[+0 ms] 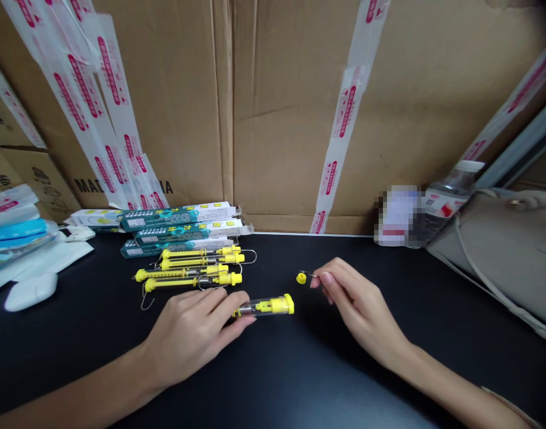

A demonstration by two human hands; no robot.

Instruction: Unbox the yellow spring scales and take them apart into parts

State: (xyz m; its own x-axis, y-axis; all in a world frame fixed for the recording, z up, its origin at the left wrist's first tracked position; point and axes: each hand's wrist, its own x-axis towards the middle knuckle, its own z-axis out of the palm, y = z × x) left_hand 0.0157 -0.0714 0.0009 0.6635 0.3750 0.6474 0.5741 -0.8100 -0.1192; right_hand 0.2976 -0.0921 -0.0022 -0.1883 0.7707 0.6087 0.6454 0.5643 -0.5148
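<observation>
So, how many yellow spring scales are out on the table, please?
5 spring scales: four piled by the boxes, one in the left hand; others may be hidden.

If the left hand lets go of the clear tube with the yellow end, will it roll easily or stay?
Probably it rolls: the clear tube looks round and lies on its side on the smooth black table. It seems light, thin plastic, since the left hand steadies it with its fingers only. Its glossy surface may slip.

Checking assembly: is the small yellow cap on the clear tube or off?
Off. The small yellow cap is held by the right hand, apart from the clear tube in the left hand.
</observation>
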